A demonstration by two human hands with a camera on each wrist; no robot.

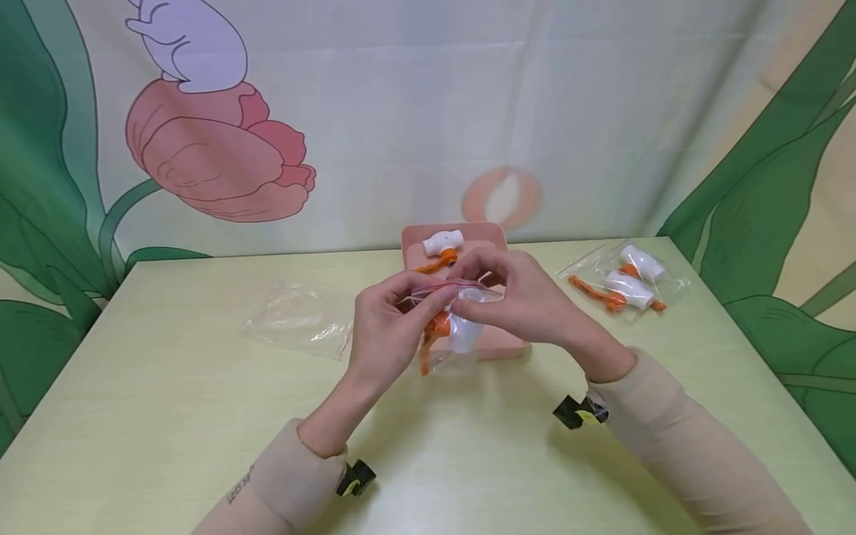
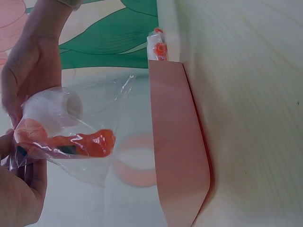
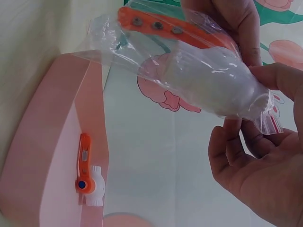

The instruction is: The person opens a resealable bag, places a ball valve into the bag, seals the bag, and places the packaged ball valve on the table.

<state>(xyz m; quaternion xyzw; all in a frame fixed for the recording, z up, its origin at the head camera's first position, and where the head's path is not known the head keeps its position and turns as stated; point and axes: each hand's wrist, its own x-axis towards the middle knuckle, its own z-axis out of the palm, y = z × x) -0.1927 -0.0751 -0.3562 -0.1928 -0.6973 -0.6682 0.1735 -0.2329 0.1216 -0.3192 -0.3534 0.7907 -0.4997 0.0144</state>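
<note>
Above the pink tray [image 1: 513,348], both hands hold a clear zip bag [image 3: 113,45] by its red-striped top edge. Inside the bag is a white plastic ball valve [image 1: 463,334] with an orange lever handle [image 2: 94,143], hanging below the fingers. The left hand [image 1: 391,319] pinches one side of the bag's mouth between thumb and fingers. Opposite it, the right hand [image 1: 518,297] pinches the other side, thumb toward the camera. Whether the zip is sealed cannot be told. Another white valve with an orange handle [image 3: 84,161] lies unbagged in the tray.
A flat clear bag [image 1: 301,319] lies on the table left of the tray. To the right, near the back edge, a clear bag holds white valves [image 1: 628,288] with orange handles. A printed curtain [image 1: 374,134] hangs behind the table.
</note>
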